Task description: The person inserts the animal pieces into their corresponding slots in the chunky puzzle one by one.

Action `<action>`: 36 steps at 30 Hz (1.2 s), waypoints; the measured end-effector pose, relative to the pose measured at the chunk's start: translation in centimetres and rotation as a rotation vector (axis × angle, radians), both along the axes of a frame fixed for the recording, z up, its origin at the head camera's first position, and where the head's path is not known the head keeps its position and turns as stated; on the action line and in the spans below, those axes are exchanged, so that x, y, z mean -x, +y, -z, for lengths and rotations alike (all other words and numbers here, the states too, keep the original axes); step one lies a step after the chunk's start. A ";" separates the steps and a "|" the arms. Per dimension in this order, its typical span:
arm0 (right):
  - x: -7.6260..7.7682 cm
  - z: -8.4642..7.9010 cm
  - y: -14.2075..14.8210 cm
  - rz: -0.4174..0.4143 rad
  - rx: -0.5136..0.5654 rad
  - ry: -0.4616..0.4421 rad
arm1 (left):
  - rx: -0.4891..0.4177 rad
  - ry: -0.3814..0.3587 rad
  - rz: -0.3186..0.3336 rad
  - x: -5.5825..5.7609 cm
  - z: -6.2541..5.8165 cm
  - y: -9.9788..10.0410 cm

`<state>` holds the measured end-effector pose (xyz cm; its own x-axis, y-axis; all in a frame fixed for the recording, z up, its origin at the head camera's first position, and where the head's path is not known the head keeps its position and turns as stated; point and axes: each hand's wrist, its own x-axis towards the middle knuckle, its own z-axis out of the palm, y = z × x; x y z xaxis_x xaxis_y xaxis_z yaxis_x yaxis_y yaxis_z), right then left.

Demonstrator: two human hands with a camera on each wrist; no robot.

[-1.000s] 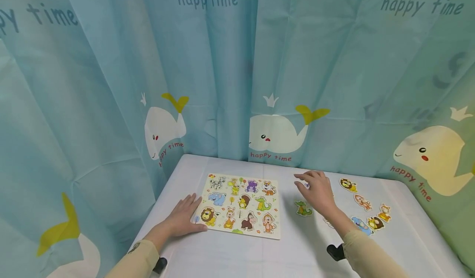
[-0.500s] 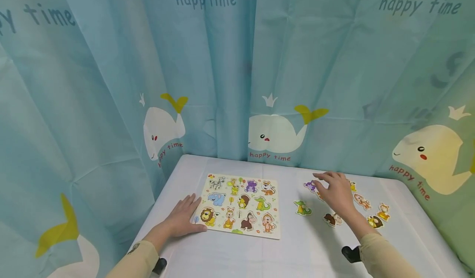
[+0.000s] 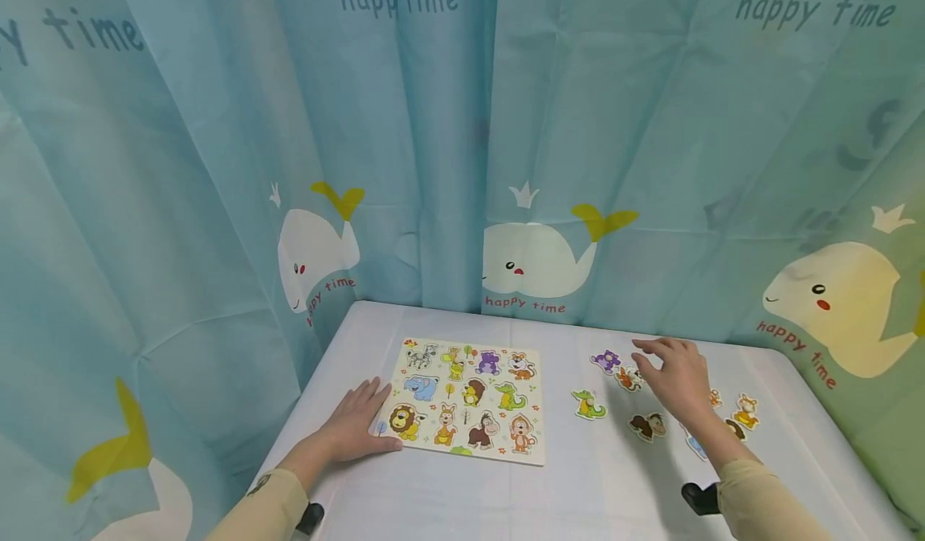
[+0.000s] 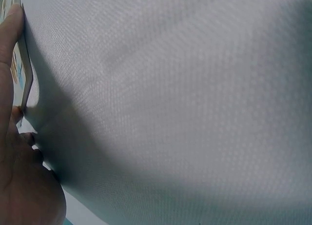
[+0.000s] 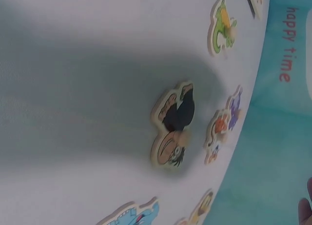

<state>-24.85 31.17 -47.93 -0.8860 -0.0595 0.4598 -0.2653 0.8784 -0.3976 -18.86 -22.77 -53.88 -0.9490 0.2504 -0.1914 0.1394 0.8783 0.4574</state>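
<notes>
My left hand [image 3: 357, 421] rests at the left edge of a wooden animal puzzle board [image 3: 499, 456], thumb along its near edge, fingers extended. Animal pictures cover the board in rows. In the left wrist view my left thumb [image 4: 10, 34] touches the board's side. My right hand [image 3: 675, 376] hovers over the loose pieces at the right, thumb and forefinger apart, nothing between them. Nearest it lie a tiger piece [image 3: 627, 379], a purple hippo piece [image 3: 605, 361] and a gorilla piece [image 5: 178, 115]. The hand and forearm hide the lion piece and parts of others.
A crocodile piece [image 3: 588, 404] lies between the board and the right hand. Kangaroo [image 3: 747, 412] and elephant [image 5: 136, 215] pieces are farther right. The white table [image 3: 462, 509] ends at a blue whale-print curtain [image 3: 433, 164] behind.
My right hand has moved right, away from the hippo piece and across the loose pieces, uncovering the hippo, tiger and gorilla and covering the lion. The left hand stays put.
</notes>
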 end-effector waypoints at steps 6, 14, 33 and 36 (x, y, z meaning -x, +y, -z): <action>-0.2 0.0 0.8 0.040 -0.006 -0.061 | -0.006 -0.005 -0.001 0.0 0.1 -0.1; -0.4 0.5 1.8 0.054 -0.006 -0.065 | -0.012 -0.006 -0.009 0.1 0.1 0.0; -0.7 1.5 2.6 0.081 -0.022 -0.114 | -0.023 -0.031 -0.009 0.3 -0.3 0.0; -0.8 1.7 2.8 0.087 -0.028 -0.129 | -0.020 -0.036 -0.005 0.4 -0.3 0.0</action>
